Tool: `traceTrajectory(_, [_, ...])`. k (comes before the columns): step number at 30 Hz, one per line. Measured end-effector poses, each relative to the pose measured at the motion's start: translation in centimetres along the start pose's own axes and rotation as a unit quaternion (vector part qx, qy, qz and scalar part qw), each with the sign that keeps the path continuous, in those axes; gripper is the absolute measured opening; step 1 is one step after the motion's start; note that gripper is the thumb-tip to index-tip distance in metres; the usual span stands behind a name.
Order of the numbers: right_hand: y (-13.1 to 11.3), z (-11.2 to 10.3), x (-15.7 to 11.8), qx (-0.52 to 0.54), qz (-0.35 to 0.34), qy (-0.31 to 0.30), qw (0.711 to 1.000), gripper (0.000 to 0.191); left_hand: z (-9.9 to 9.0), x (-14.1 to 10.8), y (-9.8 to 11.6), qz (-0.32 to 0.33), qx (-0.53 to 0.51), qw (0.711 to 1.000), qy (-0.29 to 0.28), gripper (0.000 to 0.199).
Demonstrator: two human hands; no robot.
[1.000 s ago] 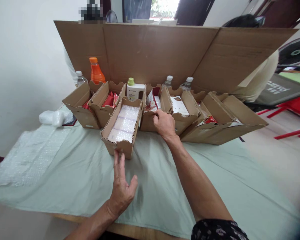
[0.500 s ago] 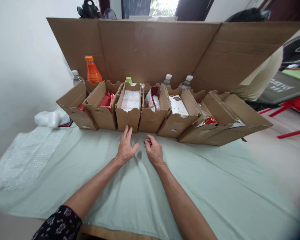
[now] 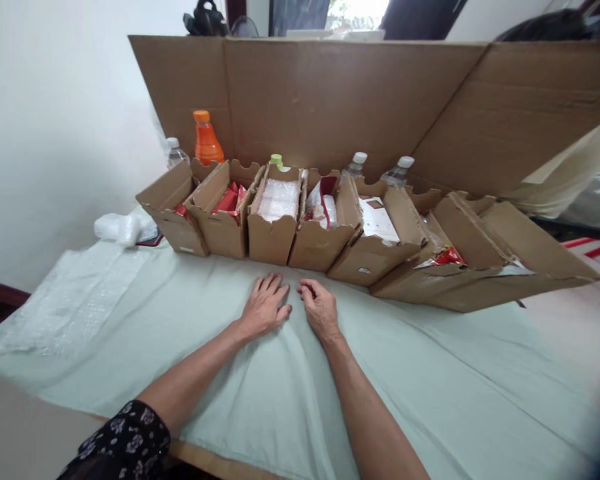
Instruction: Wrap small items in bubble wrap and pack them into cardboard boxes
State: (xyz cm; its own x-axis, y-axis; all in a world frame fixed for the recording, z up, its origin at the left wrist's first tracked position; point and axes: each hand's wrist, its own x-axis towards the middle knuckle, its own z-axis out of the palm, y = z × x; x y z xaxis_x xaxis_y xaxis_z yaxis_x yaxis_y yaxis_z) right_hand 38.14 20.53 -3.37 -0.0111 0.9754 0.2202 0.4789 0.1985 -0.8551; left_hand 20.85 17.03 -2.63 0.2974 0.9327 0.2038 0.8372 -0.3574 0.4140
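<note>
My left hand (image 3: 265,305) lies on the pale green cloth (image 3: 220,393) with its fingers spread, holding nothing. To its right, my right hand (image 3: 320,307) rests on the cloth, its fingers curled together; whether anything is inside them is hidden. Just beyond my hands stands a row of several open cardboard boxes. One box (image 3: 270,241) holds bubble-wrapped items (image 3: 279,199), and its right neighbour (image 3: 317,247) a white and red packet (image 3: 320,203). Red packets (image 3: 229,200) show in a box further left, and a white card (image 3: 377,219) lies in one further right.
Behind the boxes rises a large cardboard panel (image 3: 320,100). An orange bottle (image 3: 207,141) and clear bottles (image 3: 356,164) stand between them. Bubble wrap (image 3: 70,300) lies at the left, near a wrapped bundle (image 3: 126,229). A white wall borders the left side.
My left hand has drawn back from the box front and now lies flatter on the cloth. The view has turned slightly left, so the boxes appear further right.
</note>
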Motion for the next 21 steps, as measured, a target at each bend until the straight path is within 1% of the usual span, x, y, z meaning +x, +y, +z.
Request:
traceTrajectory(2, [0.0,0.0,0.1,0.0,-0.003,0.001,1.0,0.031,-0.8,-2.1,-0.8,0.028,0.007,1.0,-0.013,0.052])
traceTrajectory(5, [0.0,-0.1,0.1,-0.001,-0.006,0.005,1.0,0.031,-2.3,-6.4,-3.3,0.04,0.02,0.999,-0.016,0.052])
traceTrajectory(6, [-0.1,-0.1,0.0,-0.002,-0.007,0.007,1.0,0.032,-2.8,-7.9,-4.4,0.028,0.022,0.999,-0.005,0.051])
traceTrajectory(8, [-0.8,0.0,-0.2,-0.002,-0.01,0.008,1.0,0.033,-3.8,-10.4,-6.4,-0.014,0.021,0.999,0.035,0.048])
traceTrajectory(10, [-2.6,0.4,-0.2,-0.001,-0.018,-0.001,1.0,0.034,-4.5,-11.9,-8.0,-0.056,0.006,0.995,0.085,0.044])
traceTrajectory(12, [-5.5,1.1,0.2,0.005,-0.045,-0.022,0.999,0.034,-4.8,-12.3,-9.0,-0.084,-0.019,0.988,0.129,0.038])
traceTrajectory(14, [-9.3,2.1,1.3,0.009,-0.094,-0.047,0.994,0.035,-4.7,-12.0,-9.3,-0.101,-0.042,0.98,0.165,0.035])
traceTrajectory(17, [-15.1,4.2,4.1,-0.016,-0.153,-0.078,0.985,0.048,-4.5,-10.9,-9.2,-0.117,-0.068,0.969,0.207,0.031])
traceTrajectory(19, [-17.8,5.8,6.2,-0.049,-0.161,-0.099,0.981,0.058,-4.4,-10.4,-9.1,-0.13,-0.091,0.96,0.23,0.028])
traceTrajectory(21, [-19.2,7.4,8.0,-0.081,-0.146,-0.108,0.98,0.058,-4.5,-10.3,-9.1,-0.148,-0.121,0.949,0.252,0.027])
